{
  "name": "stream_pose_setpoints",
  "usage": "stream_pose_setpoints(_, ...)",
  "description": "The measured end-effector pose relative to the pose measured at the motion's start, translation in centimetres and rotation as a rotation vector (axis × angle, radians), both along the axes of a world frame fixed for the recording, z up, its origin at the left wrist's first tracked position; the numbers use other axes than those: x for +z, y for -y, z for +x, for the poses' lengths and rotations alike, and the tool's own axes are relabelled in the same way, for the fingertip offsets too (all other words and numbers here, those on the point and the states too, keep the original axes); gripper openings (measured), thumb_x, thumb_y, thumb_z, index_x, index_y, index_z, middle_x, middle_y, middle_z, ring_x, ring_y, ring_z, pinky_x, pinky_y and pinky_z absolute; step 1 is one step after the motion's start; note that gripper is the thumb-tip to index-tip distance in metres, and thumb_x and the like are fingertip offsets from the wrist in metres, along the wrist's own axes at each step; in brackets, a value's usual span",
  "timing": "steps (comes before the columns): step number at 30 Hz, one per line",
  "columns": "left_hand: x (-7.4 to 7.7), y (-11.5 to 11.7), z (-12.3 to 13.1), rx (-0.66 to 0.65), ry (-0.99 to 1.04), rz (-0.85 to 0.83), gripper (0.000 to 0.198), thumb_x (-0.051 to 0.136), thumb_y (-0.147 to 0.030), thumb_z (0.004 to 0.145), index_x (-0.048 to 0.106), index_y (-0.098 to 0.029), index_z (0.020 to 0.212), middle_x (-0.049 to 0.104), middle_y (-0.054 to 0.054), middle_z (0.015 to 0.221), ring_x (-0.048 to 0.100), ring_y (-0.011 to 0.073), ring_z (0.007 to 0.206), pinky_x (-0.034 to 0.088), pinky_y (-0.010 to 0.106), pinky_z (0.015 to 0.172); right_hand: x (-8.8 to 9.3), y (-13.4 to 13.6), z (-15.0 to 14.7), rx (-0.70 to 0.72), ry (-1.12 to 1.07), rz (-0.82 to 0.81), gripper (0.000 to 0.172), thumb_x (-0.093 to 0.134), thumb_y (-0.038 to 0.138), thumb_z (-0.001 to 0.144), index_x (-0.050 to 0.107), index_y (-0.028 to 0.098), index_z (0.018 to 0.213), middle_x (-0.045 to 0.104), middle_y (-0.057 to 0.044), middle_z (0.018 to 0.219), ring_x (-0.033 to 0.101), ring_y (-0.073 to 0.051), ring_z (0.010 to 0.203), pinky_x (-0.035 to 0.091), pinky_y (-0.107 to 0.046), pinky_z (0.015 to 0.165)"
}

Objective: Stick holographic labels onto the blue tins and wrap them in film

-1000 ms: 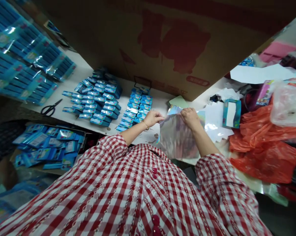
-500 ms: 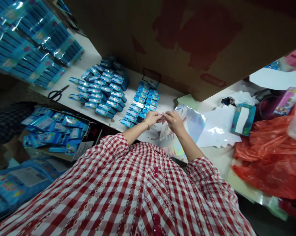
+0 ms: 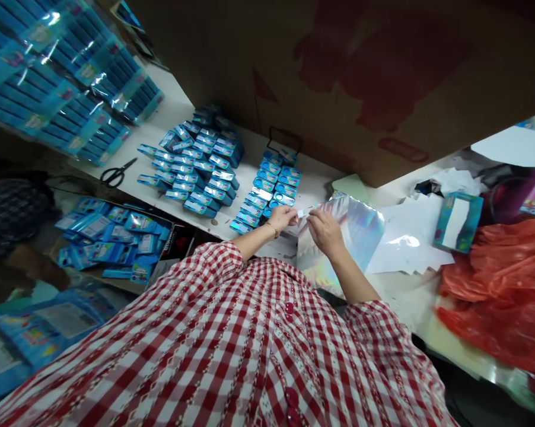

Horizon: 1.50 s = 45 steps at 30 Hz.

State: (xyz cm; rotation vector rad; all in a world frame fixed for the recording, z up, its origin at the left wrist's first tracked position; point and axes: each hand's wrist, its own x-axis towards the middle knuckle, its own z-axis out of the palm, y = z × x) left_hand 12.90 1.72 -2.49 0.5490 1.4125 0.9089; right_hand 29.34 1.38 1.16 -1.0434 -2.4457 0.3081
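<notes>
So, far left: stacks of blue items sealed in clear film (image 3: 58,77) were piled up, on and above the white table (image 3: 314,178).
Lower left: blue carded packs (image 3: 111,240) were laid loosely in an open cardboard box (image 3: 165,252).
Table, left end: black-handled scissors (image 3: 118,173) were left lying flat, apart from the other items.
Centre-left: small blue boxes (image 3: 191,166) were heaped in a loose group.
Centre: a second group of blue boxes (image 3: 267,190) was lined up in a narrow column, just beyond the left hand.
Left hand (image 3: 285,218): fingers (image 3: 292,216) were closed in a pinch on a small white tab (image 3: 302,212); a gold bangle (image 3: 273,229) was worn at the wrist.
Right hand (image 3: 325,232): fingers (image 3: 312,220) were drawn together at the top edge of a holographic film sheet (image 3: 343,237), close beside the tab; the exact grip was too small to be made out.
Film position: the sheet was held up by its top edge over the table, its lower part hanging near the red-and-white checked shirt (image 3: 232,332).
Above: a large cardboard carton (image 3: 338,77) was tilted over the table.
Right: white paper sheets (image 3: 410,237) were spread out, a teal box with a white panel (image 3: 458,222) was placed on them, and a red plastic bag (image 3: 494,296) was bunched at the edge.
</notes>
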Motion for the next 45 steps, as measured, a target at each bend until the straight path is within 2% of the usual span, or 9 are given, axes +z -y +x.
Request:
stream_pose_setpoints(5, -1.3, -1.8, -3.4, -0.027, -0.103, -0.009, 0.019, 0.055, -0.010, 0.080, 0.056, -0.012, 0.061, 0.052, -0.005, 0.047, 0.051, 0.0055, 0.044, 0.045, 0.018, 0.050, 2.5, -1.6, -2.4, -0.161, -0.132, -0.192, 0.019, 0.043, 0.025, 0.089, 0.059, 0.020, 0.081, 0.061, -0.007, 0.080, 0.057, -0.019, 0.079, 0.047, -0.032, 0.072)
stream_pose_setpoints(13, 0.5, -2.6, -8.5, -0.071, 0.157, -0.036, 0.021, 0.070, -0.024, 0.073, 0.055, -0.012, 0.064, 0.054, -0.005, 0.054, 0.053, 0.0034, 0.049, 0.048, 0.017, 0.055, -3.3, -3.8, -9.0, -0.135, -0.008, -0.137, 0.027, 0.043, 0.026, 0.091, 0.065, 0.023, 0.105, 0.063, -0.011, 0.110, 0.057, -0.021, 0.101, 0.047, -0.037, 0.086)
stream_pose_setpoints(17, 0.5, -2.7, -10.0, -0.074, 0.206, -0.099, 0.019, 0.069, -0.022, 0.075, 0.055, -0.012, 0.066, 0.054, -0.004, 0.053, 0.052, 0.0041, 0.048, 0.048, 0.019, 0.057, -4.3, -3.0, -11.2, -0.143, 0.065, -0.109, 0.027, 0.041, 0.024, 0.092, 0.066, 0.022, 0.100, 0.066, -0.009, 0.108, 0.059, -0.019, 0.095, 0.047, -0.034, 0.083)
stream_pose_setpoints(23, -1.7, -3.3, -12.5, -0.205, -0.112, -0.016, 0.017, 0.053, -0.016, 0.081, 0.056, -0.015, 0.064, 0.055, -0.003, 0.052, 0.054, 0.0093, 0.050, 0.047, 0.024, 0.060, 0.0, -2.2, -12.8, -0.179, 0.041, -0.222, 0.019, 0.046, 0.025, 0.086, 0.062, 0.018, 0.079, 0.065, -0.010, 0.090, 0.059, -0.019, 0.084, 0.047, -0.034, 0.078)
stream_pose_setpoints(28, -3.2, -3.9, -14.8, -0.297, -0.481, 0.293, 0.009, 0.059, -0.014, 0.072, 0.062, -0.016, 0.063, 0.064, 0.002, 0.070, 0.060, 0.0158, 0.079, 0.046, 0.028, 0.081, 2.5, -3.2, -13.6, -0.470, -0.345, -0.561, 0.015, 0.057, 0.032, 0.074, 0.058, 0.019, 0.066, 0.059, -0.001, 0.068, 0.054, -0.013, 0.062, 0.045, -0.027, 0.058)
stream_pose_setpoints(32, -2.9, -3.5, -15.7, -0.093, -0.216, 0.245, 0.021, 0.055, -0.031, 0.081, 0.067, -0.015, 0.087, 0.067, 0.007, 0.096, 0.060, 0.0158, 0.091, 0.047, 0.026, 0.080, 0.2, -4.3, -15.4, -0.696, -0.731, -0.940, 0.022, 0.066, 0.038, 0.062, 0.057, 0.018, 0.062, 0.053, 0.004, 0.054, 0.051, -0.010, 0.051, 0.038, -0.021, 0.046)
stream_pose_setpoints(36, -1.9, -3.6, -16.2, 0.029, 0.170, -0.018, 0.035, 0.050, -0.044, 0.085, 0.065, -0.013, 0.094, 0.068, 0.006, 0.084, 0.062, 0.0124, 0.075, 0.047, 0.021, 0.063, -2.6, -4.5, -17.4, -0.805, -0.972, -1.099, 0.023, 0.068, 0.036, 0.055, 0.059, 0.017, 0.063, 0.054, 0.005, 0.050, 0.046, -0.007, 0.045, 0.032, -0.019, 0.042)
stream_pose_setpoints(39, -1.6, -4.3, -16.7, 0.075, 0.160, -0.031, 0.022, 0.065, -0.023, 0.076, 0.063, -0.012, 0.095, 0.065, 0.002, 0.073, 0.058, 0.0082, 0.063, 0.043, 0.018, 0.056, -4.0, -4.5, -18.7, -0.891, -1.006, -1.097, 0.025, 0.068, 0.038, 0.055, 0.061, 0.017, 0.066, 0.051, 0.007, 0.046, 0.041, -0.006, 0.041, 0.028, -0.019, 0.040)
stream_pose_setpoints(45, -3.5, -7.4, -17.8, 0.079, -0.084, 0.075, 0.035, 0.062, -0.005, 0.068, 0.061, -0.010, 0.102, 0.057, -0.005, 0.058, 0.054, 0.0069, 0.055, 0.045, 0.020, 0.063, -6.8, -5.7, -21.6, -1.061, -0.853, -0.825, 0.025, 0.063, 0.042, 0.064, 0.062, 0.017, 0.066, 0.048, 0.007, 0.044, 0.043, -0.009, 0.043, 0.034, -0.022, 0.044)
